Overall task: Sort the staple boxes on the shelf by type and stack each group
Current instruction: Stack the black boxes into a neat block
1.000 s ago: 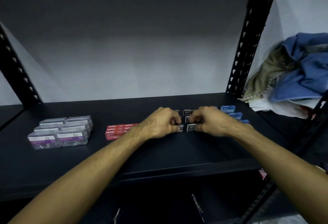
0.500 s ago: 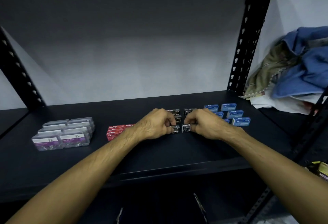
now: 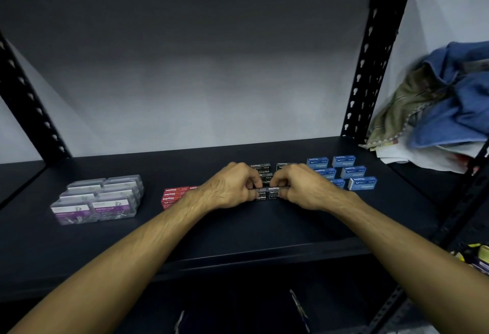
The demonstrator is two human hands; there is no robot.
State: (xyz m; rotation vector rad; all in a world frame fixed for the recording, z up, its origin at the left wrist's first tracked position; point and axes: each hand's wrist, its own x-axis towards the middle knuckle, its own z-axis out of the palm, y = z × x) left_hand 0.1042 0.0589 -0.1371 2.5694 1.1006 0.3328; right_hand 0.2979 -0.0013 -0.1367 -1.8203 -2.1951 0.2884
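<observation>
Left hand [image 3: 232, 188] and right hand [image 3: 304, 188] each hold a narrow grip, pinching the front black staple boxes [image 3: 267, 193] between them on the shelf [image 3: 238, 233].

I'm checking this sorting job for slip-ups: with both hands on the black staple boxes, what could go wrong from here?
1. The left hand and right hand pinch the front black staple boxes from both sides; uneven pressure could skew the rows behind.
2. The left wrist lies over the red staple boxes and might nudge them.
3. The right hand may bump the close blue staple boxes.
</observation>
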